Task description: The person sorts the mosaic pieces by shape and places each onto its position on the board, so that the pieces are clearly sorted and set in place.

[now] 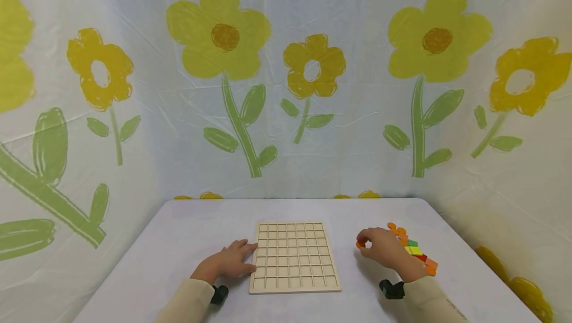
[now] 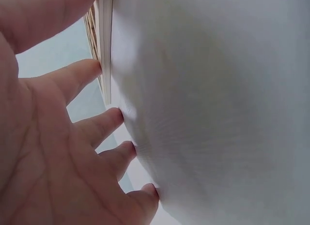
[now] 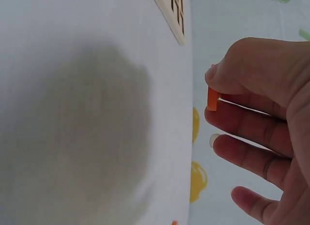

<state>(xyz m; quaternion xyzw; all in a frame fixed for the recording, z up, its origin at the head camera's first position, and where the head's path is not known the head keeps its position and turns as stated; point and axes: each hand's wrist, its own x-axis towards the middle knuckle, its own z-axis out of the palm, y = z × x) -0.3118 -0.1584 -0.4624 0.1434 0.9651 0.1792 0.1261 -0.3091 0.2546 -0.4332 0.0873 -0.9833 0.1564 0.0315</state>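
A light wooden grid board (image 1: 292, 256), divided into small square cells, lies flat on the white table. My left hand (image 1: 230, 261) rests at its left edge; in the left wrist view the thumb and index finger touch the board's side (image 2: 105, 51), and the other fingers (image 2: 99, 128) are spread with their tips on the table. Right of the board, above the table, my right hand (image 1: 385, 249) pinches an orange disc (image 3: 212, 98) between thumb and fingers. Beside and partly behind that hand lies a group of coloured pieces (image 1: 415, 250), some hidden by it.
The pieces include orange discs (image 1: 392, 225), yellow squares (image 1: 413, 251), a green one (image 1: 412, 243) and a red one (image 1: 422, 258). A flower-printed cloth (image 1: 277, 174) hangs behind the table (image 1: 201, 218) and along both sides. Dark bands sit at both wrists.
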